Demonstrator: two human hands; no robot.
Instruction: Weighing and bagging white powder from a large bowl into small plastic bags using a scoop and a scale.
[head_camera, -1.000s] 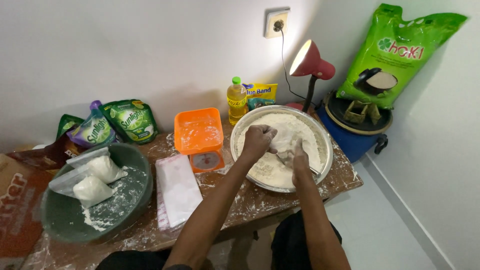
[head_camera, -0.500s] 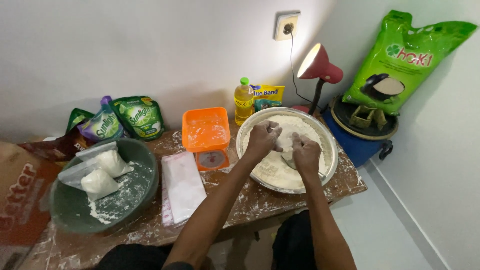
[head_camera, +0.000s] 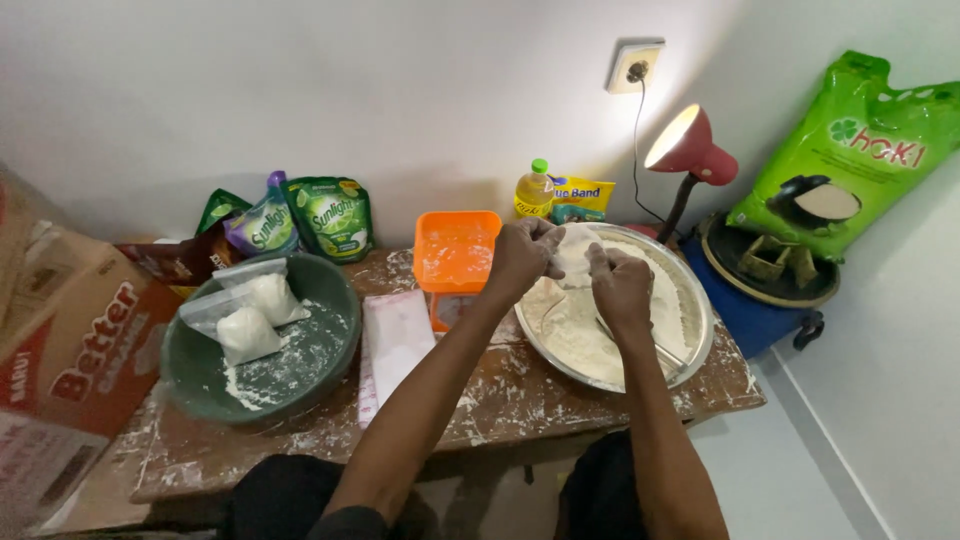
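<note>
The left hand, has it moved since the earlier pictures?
Yes. The left hand has moved toward the far rim of the metal tray, nearer the orange container.

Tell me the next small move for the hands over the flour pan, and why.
Probably lower both hands toward the flour: the left hand and right hand hold a clear bag above the round metal pan, and loose flour lies just below.

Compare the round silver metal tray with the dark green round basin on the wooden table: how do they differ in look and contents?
The round silver metal tray is shallow and shiny; the dark green round basin is deeper and dull. The tray holds a spread of loose white flour; the basin holds clear plastic bags of white powder plus scattered dustings. Both hands, left hand and right hand, are over the tray, none at the basin. Both are round and flour-dusted.
</note>
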